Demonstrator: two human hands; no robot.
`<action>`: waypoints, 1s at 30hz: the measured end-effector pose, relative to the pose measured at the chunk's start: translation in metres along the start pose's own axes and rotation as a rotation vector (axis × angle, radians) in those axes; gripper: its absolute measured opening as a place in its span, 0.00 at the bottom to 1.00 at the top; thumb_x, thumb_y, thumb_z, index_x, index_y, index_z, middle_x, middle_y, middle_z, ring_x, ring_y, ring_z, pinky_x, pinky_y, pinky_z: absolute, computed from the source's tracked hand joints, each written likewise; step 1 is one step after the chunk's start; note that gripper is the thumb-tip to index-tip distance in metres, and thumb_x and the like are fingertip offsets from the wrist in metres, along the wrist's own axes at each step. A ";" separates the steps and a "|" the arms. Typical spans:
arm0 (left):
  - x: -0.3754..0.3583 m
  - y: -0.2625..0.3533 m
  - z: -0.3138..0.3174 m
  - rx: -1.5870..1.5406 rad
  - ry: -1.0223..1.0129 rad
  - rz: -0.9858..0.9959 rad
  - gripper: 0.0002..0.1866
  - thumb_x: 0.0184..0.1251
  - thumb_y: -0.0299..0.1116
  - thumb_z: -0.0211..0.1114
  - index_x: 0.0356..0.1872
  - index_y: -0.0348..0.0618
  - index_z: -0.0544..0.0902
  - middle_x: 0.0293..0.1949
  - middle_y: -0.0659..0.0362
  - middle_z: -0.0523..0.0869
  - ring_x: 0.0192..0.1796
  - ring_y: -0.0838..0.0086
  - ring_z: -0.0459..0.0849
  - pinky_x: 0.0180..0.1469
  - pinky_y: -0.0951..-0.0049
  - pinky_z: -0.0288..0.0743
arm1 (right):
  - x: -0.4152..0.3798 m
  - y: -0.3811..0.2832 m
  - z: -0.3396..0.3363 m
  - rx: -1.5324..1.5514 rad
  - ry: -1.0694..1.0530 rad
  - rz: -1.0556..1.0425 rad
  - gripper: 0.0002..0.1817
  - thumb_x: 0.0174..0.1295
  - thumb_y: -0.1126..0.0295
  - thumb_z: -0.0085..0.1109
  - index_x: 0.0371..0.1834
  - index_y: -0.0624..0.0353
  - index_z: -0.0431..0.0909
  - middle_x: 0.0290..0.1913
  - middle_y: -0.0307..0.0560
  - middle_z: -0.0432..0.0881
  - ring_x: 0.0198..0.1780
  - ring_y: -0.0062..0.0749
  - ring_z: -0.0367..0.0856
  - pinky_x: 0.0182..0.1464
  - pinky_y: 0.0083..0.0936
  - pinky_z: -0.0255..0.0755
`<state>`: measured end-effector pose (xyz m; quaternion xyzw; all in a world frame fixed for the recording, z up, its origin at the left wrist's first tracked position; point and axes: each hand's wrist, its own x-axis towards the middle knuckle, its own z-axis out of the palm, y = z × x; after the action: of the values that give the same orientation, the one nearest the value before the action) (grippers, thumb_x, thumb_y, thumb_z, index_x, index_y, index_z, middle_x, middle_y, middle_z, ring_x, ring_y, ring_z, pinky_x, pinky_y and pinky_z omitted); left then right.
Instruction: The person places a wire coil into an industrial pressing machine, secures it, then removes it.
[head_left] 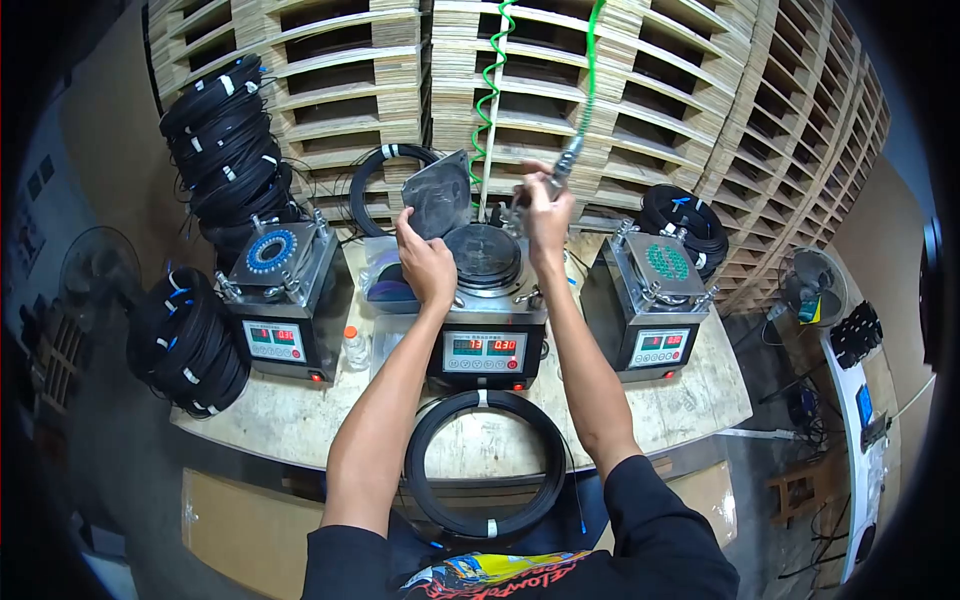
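My left hand [428, 268] grips a dark, flat square plate [438, 196] by its lower left edge and holds it tilted up. My right hand [548, 212] is wrapped round an air gun [561, 172] on a green coiled hose [588, 85]; the gun's front is blurred. Between my hands is the middle polishing machine [484, 352], its round black disc [482, 254] uncovered and its red display lit. A coil of black cable [424, 465] lies at the table's front edge, between my forearms.
Similar machines stand left [275, 300] and right [655, 305], topped by blue and green rings of connectors. Cable coils are stacked at left [220, 140] and behind the right machine [685, 222]. A small bottle [355, 347] stands beside the middle machine. Wooden pallets [350, 75] rise behind.
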<state>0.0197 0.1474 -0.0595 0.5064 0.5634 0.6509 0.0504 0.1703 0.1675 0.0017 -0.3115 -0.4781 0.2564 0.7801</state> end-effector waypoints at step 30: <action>0.048 0.040 -0.012 0.751 -1.119 1.216 0.32 0.56 0.44 0.73 0.63 0.48 0.77 0.58 0.55 0.79 0.65 0.60 0.73 0.66 0.47 0.67 | -0.026 0.031 -0.033 -0.486 0.078 -0.053 0.12 0.64 0.70 0.57 0.48 0.60 0.83 0.40 0.57 0.83 0.48 0.50 0.76 0.56 0.38 0.70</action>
<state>0.0077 0.1551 0.0025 0.9418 0.2673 -0.0024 -0.2038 0.1866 0.1623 -0.0472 -0.4871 -0.5031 0.1012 0.7067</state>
